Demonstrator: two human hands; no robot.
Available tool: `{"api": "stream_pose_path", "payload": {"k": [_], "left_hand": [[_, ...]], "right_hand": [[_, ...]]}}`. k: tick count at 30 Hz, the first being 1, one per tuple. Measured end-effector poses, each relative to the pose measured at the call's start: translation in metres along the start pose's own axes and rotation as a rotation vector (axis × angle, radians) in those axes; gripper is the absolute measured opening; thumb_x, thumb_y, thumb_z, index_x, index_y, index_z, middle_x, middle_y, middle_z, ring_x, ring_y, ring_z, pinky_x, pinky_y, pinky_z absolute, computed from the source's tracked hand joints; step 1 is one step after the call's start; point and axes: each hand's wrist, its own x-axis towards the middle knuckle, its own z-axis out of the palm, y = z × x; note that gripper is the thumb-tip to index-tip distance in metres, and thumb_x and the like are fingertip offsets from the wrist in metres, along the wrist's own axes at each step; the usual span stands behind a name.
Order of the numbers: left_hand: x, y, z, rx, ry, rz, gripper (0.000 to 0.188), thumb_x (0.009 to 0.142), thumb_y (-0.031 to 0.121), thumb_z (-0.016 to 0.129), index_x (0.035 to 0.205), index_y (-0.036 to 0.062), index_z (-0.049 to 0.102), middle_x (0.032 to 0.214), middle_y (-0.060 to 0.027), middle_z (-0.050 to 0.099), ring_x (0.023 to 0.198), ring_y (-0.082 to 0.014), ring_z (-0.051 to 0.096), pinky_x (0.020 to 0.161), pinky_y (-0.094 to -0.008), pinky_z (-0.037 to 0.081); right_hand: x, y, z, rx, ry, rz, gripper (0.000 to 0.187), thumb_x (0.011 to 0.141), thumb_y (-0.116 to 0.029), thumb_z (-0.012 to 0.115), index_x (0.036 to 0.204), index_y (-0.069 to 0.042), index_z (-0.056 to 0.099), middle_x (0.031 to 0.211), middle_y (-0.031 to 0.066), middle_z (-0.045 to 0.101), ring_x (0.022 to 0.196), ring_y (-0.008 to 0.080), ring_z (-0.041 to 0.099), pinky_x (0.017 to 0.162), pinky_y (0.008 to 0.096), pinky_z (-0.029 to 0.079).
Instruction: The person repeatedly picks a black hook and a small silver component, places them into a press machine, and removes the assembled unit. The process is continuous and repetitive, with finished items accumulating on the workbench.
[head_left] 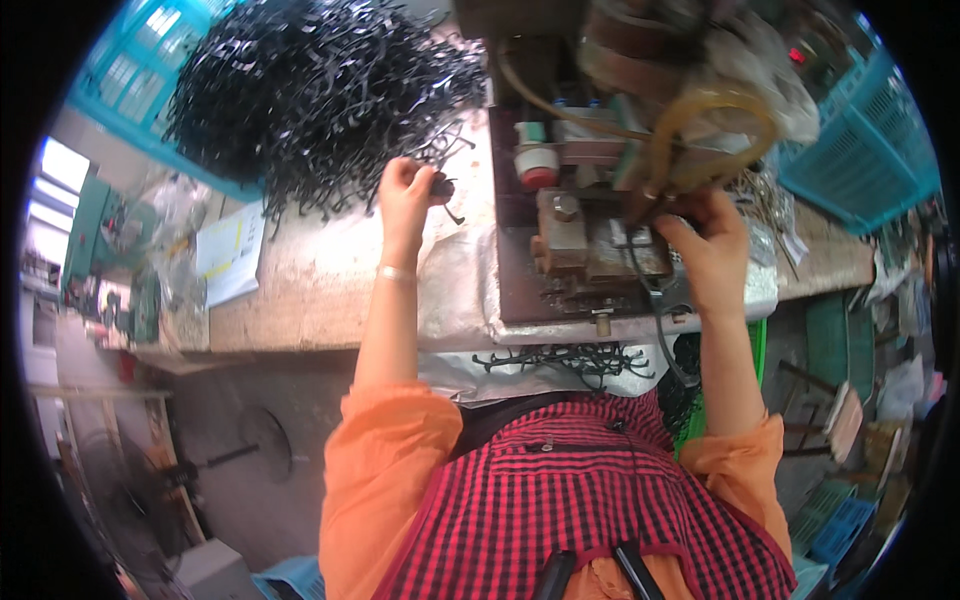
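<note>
On the left, my left hand (404, 205) is closed in a pinch on a small black curved piece (446, 188), just in front of a large heap of similar black curved pieces (330, 90). My right hand (712, 245) reaches to the right side of a bench press's metal fixture (600, 250). Its thumb and fingers come together at the press's working spot, and what they hold is hidden and blurred. A thin black cord (655, 310) hangs from the fixture's front past the table edge.
More black pieces (570, 362) lie on a silvery sheet between the fixture and my apron. Blue crates (135, 90) stand at the far left and right (865, 150). A paper sheet (230, 252) rests on the left tabletop. A yellowish hose (765, 125) loops above my right hand.
</note>
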Motion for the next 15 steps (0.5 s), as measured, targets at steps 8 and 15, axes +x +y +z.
{"api": "stream_pose_path", "payload": {"k": [8,15], "left_hand": [[-0.105,0.155,0.063,-0.442,-0.277,0.647,0.018,0.097,-0.003,0.059,0.114,0.0001,0.052,0.099,-0.0161,0.067,0.088,-0.0221,0.070,0.082,-0.0372,0.061],[-0.117,0.171,0.100,-0.177,-0.141,0.800,0.030,0.088,-0.013,0.065,0.112,-0.0023,0.050,0.102,-0.0203,0.069,0.090,-0.0253,0.071,0.088,-0.0381,0.058]], "right_hand": [[-0.006,-0.015,0.021,0.287,-0.007,0.090,0.044,0.081,0.002,0.075,0.123,0.002,0.060,0.096,0.0052,0.072,0.091,0.0103,0.065,0.083,0.0244,0.051],[-0.020,-0.034,0.034,0.370,0.083,0.079,0.049,0.083,0.002,0.070,0.130,0.003,0.056,0.105,0.0090,0.072,0.099,0.0123,0.066,0.089,0.0275,0.050]]}}
